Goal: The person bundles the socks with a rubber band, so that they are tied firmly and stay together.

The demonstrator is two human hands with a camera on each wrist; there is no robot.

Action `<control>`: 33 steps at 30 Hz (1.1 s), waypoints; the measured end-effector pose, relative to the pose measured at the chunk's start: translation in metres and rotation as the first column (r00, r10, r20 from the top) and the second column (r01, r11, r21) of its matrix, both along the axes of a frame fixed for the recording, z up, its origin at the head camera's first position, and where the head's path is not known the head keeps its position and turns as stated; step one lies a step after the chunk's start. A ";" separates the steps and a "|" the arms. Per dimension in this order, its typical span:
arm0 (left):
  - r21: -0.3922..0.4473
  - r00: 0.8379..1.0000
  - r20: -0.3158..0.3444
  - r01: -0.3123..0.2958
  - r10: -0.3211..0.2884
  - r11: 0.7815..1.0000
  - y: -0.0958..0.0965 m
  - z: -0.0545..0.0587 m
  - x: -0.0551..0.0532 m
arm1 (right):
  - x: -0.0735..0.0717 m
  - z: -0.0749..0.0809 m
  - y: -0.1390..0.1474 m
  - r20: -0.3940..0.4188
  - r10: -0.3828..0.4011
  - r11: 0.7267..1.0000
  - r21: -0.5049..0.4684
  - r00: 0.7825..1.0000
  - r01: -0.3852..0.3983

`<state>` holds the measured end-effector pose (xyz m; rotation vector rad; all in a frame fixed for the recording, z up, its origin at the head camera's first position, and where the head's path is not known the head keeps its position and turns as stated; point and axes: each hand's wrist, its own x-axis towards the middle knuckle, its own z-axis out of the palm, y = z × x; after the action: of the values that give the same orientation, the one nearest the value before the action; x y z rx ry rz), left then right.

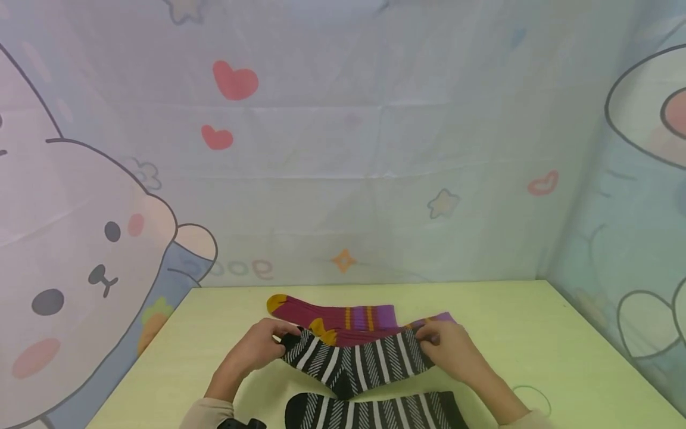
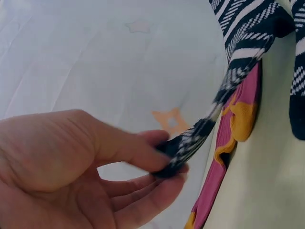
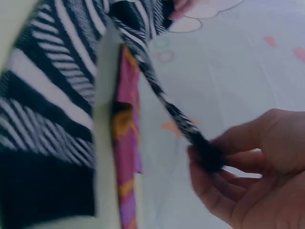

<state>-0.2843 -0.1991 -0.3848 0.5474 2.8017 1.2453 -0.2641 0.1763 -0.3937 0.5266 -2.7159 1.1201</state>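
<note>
A black sock with white stripes and zigzag bands (image 1: 370, 363) is stretched between both hands, its heel sagging toward the table. My left hand (image 1: 262, 345) pinches the toe end between thumb and fingers, seen close up in the left wrist view (image 2: 105, 167). At the other end, my right hand (image 1: 452, 351) pinches the dark cuff (image 3: 207, 152). A matching black-and-white sock (image 1: 375, 414) lies flat on the table nearer to me, partly cut off by the head view's lower edge.
Behind the held sock lie two maroon socks with mustard toes and purple cuffs; the farther maroon sock (image 1: 321, 313) lies flat, the nearer maroon sock (image 1: 354, 338) is partly covered. A thin green loop (image 1: 536, 393) rests on the pale yellow table (image 1: 579, 333). A printed cloth (image 1: 375, 149) hangs behind.
</note>
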 end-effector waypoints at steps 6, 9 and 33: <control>-0.052 0.992 0.093 0.096 -0.091 0.994 0.006 0.007 0.004 | 0.003 0.018 0.026 0.132 0.117 0.990 0.069 0.984 -0.126; -0.100 0.989 0.116 0.108 -0.096 0.989 0.009 0.010 0.008 | 0.004 0.025 0.034 0.163 0.155 0.980 0.096 0.974 -0.172; -0.154 0.869 0.420 0.354 -0.263 0.922 0.013 0.013 0.026 | 0.023 0.017 0.040 0.514 0.219 0.932 0.141 0.830 -0.334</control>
<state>-0.2587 -0.1861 -0.3719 0.6226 2.3579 0.8441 -0.2410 0.2161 -0.3767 0.7906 -3.3262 1.1425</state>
